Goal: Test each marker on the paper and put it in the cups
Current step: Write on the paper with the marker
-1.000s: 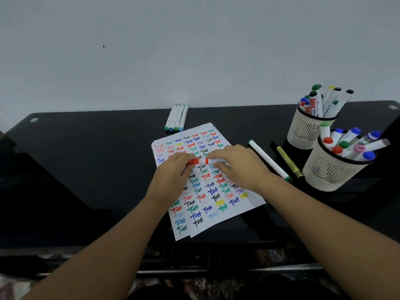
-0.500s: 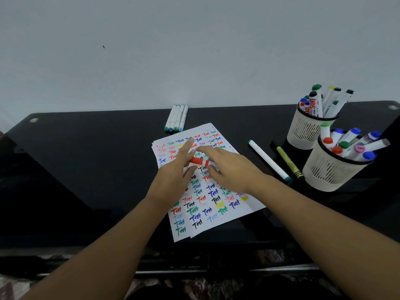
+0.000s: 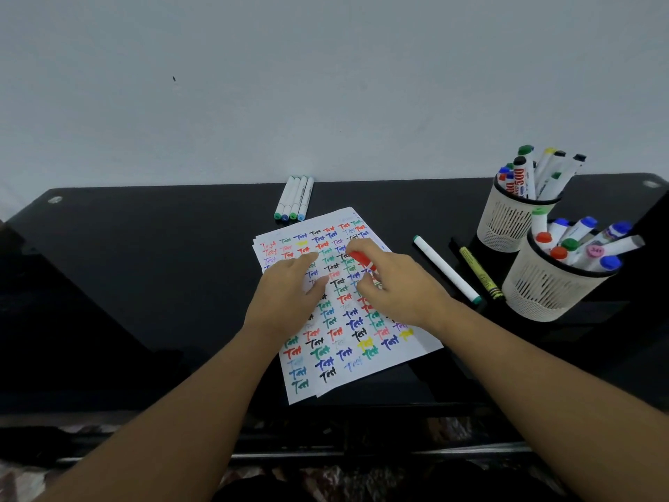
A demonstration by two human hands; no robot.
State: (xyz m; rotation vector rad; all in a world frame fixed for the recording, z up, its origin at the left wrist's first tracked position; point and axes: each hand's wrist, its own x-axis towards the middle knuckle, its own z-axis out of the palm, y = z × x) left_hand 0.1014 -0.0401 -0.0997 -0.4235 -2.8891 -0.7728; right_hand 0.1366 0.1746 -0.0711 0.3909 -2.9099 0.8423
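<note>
A white paper covered with coloured "Test" words lies on the black table. Above it my right hand grips a red marker, whose red capped end points up and to the left. My left hand rests on the paper just left of the marker with its fingers relaxed and holds nothing. Two pale slotted cups stand at the right, both holding several markers: the near cup and the far cup.
A white marker with green ends and a yellow-green marker lie between the paper and the cups. Several white markers lie side by side behind the paper by the wall. The table's front edge runs below the paper.
Both hands held the red marker level a second ago. My left hand has let go and moved left onto the paper; my right hand alone now holds the marker, tilted.
</note>
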